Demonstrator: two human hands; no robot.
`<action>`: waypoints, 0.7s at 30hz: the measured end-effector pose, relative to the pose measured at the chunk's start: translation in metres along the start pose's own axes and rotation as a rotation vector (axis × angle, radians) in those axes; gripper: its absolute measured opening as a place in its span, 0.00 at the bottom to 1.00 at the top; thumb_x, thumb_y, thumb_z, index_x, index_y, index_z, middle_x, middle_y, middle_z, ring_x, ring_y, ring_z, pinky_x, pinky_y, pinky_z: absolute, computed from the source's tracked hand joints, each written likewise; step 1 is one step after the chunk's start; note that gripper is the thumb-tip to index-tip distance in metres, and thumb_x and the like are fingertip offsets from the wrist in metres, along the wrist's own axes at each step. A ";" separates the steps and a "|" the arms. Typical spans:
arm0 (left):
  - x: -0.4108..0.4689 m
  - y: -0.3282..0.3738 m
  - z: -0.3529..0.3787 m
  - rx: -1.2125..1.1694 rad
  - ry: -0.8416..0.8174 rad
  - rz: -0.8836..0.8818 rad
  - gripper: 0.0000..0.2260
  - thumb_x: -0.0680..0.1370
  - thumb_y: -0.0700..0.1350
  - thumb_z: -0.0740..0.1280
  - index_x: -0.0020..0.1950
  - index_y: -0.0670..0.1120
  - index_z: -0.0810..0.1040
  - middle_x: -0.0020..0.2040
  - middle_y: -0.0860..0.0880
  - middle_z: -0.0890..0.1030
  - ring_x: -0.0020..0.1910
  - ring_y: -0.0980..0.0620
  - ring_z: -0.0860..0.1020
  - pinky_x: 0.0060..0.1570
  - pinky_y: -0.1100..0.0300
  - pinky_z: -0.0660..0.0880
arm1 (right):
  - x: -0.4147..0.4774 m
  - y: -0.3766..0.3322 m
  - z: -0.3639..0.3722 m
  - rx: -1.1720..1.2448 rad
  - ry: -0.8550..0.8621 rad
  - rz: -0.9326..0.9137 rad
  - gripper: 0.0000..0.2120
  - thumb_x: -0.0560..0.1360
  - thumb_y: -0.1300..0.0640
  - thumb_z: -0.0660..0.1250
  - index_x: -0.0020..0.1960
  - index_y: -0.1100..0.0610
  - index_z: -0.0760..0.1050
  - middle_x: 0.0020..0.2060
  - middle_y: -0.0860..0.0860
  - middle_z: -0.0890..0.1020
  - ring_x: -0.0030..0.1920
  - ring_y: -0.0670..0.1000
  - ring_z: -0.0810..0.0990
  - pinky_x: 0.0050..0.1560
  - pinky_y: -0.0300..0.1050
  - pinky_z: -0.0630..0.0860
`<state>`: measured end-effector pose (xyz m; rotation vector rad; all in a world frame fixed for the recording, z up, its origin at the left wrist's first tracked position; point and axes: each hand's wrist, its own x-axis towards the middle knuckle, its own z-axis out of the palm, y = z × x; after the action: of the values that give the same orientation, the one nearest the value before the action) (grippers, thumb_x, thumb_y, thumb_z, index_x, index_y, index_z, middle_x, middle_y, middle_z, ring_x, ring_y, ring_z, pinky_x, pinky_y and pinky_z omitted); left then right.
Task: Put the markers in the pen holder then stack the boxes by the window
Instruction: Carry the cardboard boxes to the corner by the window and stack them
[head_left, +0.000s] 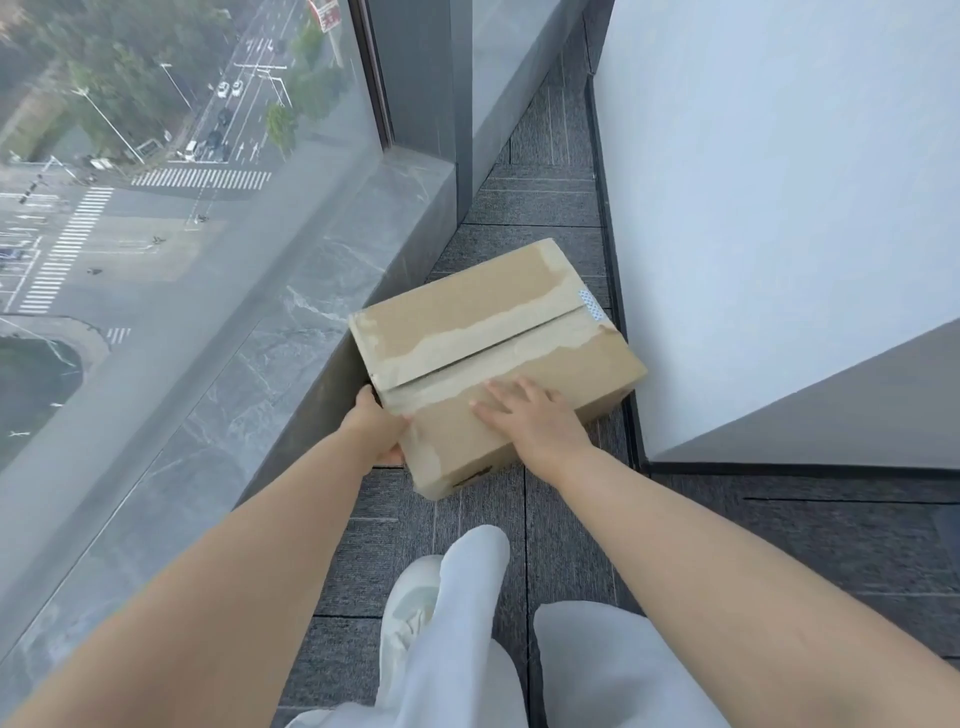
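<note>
A brown cardboard box (483, 332) with torn tape strips along its top seam lies on the dark carpet, against the base of the window ledge. My left hand (376, 426) grips the box's near left corner, fingers wrapped around its side. My right hand (530, 415) lies flat on the box's top near its front edge, fingers spread. Only this one box is visible; no markers or pen holder are in sight.
A grey marble window ledge (270, 364) runs along the left under the floor-to-ceiling glass. A white wall or cabinet (779, 234) with a dark baseboard stands to the right. My light trousers and white shoe (410, 608) are on the carpet just behind the box.
</note>
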<state>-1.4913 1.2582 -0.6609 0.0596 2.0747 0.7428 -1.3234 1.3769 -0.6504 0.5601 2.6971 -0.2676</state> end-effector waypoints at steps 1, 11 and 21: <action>-0.005 0.002 0.007 0.006 -0.035 -0.003 0.27 0.79 0.39 0.61 0.74 0.48 0.54 0.60 0.40 0.76 0.38 0.43 0.81 0.27 0.55 0.80 | -0.003 0.005 0.001 -0.004 0.031 0.025 0.32 0.77 0.68 0.55 0.75 0.44 0.53 0.77 0.52 0.51 0.75 0.61 0.53 0.71 0.58 0.58; 0.001 0.004 0.018 -0.171 -0.117 -0.035 0.33 0.76 0.46 0.68 0.76 0.45 0.54 0.61 0.45 0.71 0.52 0.43 0.79 0.46 0.51 0.80 | -0.009 -0.012 0.003 0.278 -0.145 0.269 0.45 0.68 0.38 0.67 0.75 0.46 0.46 0.76 0.55 0.39 0.74 0.67 0.38 0.69 0.67 0.57; 0.008 0.028 0.004 0.396 0.246 0.191 0.33 0.76 0.52 0.65 0.76 0.45 0.54 0.74 0.41 0.58 0.67 0.38 0.69 0.63 0.48 0.68 | -0.005 0.002 0.015 0.289 -0.159 0.259 0.48 0.70 0.53 0.71 0.76 0.45 0.40 0.75 0.53 0.31 0.73 0.65 0.29 0.72 0.68 0.54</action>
<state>-1.4999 1.2856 -0.6537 0.4099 2.4521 0.4573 -1.3135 1.3729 -0.6625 0.9210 2.4142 -0.6069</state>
